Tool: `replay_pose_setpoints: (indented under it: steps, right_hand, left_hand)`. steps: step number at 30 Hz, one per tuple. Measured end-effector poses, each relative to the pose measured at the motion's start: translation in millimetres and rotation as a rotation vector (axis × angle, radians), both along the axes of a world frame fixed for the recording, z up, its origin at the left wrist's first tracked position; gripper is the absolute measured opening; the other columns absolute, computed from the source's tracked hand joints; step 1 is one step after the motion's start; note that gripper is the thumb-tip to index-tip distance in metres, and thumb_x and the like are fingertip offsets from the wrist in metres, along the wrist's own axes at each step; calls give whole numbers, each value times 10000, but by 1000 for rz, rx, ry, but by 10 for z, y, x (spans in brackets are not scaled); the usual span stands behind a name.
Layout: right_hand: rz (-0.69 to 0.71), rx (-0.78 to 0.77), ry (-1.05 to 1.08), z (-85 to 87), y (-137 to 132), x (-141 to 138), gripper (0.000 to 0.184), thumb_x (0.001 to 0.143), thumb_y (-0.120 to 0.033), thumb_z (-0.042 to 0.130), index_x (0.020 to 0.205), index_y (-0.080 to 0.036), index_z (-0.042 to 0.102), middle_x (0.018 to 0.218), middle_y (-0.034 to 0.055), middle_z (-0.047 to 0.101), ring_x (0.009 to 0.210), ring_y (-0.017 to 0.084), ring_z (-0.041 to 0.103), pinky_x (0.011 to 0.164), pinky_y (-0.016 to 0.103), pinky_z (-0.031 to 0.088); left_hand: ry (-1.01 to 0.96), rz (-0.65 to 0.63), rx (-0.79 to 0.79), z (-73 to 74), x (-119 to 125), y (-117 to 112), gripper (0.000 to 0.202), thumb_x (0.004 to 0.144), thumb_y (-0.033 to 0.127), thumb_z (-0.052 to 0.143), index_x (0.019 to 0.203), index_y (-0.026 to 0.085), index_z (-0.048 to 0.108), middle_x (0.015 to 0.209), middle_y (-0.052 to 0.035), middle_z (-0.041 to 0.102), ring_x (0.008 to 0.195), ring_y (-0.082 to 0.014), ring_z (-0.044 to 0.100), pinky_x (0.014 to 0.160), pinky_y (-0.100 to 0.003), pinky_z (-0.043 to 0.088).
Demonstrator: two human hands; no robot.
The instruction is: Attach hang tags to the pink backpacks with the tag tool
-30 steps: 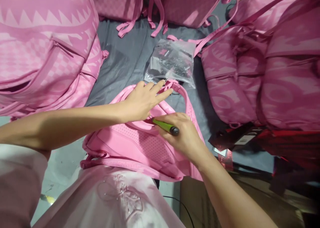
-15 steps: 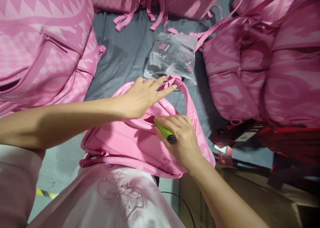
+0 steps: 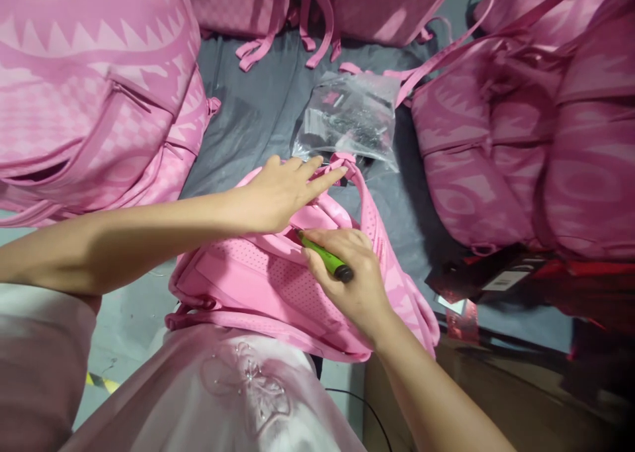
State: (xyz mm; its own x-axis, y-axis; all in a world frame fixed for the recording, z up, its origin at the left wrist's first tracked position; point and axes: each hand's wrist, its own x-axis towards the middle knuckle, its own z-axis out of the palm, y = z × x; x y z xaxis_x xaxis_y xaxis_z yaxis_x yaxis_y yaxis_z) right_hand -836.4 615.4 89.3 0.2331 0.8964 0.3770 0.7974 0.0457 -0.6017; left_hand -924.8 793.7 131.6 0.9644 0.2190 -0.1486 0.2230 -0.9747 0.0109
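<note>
A pink backpack (image 3: 238,276) lies in front of me with its perforated back panel and straps up, its near edge against my shirt. My left hand (image 3: 285,194) rests on its upper part, fingers stretched out and spread, reaching toward the strap (image 3: 367,204). In my right hand (image 3: 354,273) is a tool with a bright green handle and a black end (image 3: 327,257). Its thin dark tip points up and left, at a fold of the backpack just below my left hand. Whether the tip touches the fabric I cannot tell.
A clear plastic bag (image 3: 350,118) with small items lies beyond the backpack on the grey cloth (image 3: 248,114). Large pink backpacks stand at left (image 3: 94,88) and right (image 3: 585,154), with more behind. Black tags (image 3: 510,276) and a cardboard box (image 3: 476,392) are at lower right.
The view has shifted slightly, so the surroundings sit a little lower and farther right. My right hand and the green-handled tool have moved slightly left relative to the backpack. My left hand stays spread on it.
</note>
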Motion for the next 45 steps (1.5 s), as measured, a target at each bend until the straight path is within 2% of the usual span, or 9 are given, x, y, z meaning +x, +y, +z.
replay_pose_setpoints:
  steps: [4,9,16,24,34,45]
  right_hand:
    - [-25,17,42,-68,48,-44,167,924,-276,662,1080,-248,714,1049,25,786,963,220,721,938,444,480]
    - [-46,28,-29,-61,61,-75,156,918,-232,660,1065,-232,712,1023,30,787,920,211,713,896,434,480]
    - [-125,-10,-74,-22,55,-145,146,904,-231,659,1038,-231,718,971,34,783,871,218,701,853,429,476]
    - [-152,-9,-1,-24,73,-179,158,901,-249,672,1045,-233,734,951,28,780,871,206,708,854,406,487]
    - [-229,-27,10,-26,59,-233,188,901,-271,669,1062,-214,747,933,38,777,867,213,713,868,420,460]
    - [-233,-29,63,-56,60,-238,195,899,-288,669,1058,-218,757,925,40,778,847,211,716,826,414,483]
  left_hand:
    - [-17,-16,18,-16,-7,18,942,891,274,618,1619,272,20,1647,-158,272,1298,-338,480,1010,-449,393]
    - [-23,-16,15,-29,-5,20,923,887,233,620,1620,255,60,1630,-152,309,1290,-338,489,1001,-441,393]
    - [-23,-20,22,-27,-20,16,950,876,228,636,1618,259,44,1647,-143,277,1310,-338,473,1011,-437,394]
    - [-63,-25,30,-67,-34,20,928,893,239,622,1619,253,43,1660,-150,242,1338,-341,456,1008,-435,399]
    - [-43,-16,55,-19,-50,-5,870,929,273,566,1621,241,40,1670,-157,214,1359,-315,445,1000,-412,394]
    - [-69,-21,85,-39,-54,-8,868,914,261,582,1619,216,78,1666,-171,226,1357,-321,461,977,-419,415]
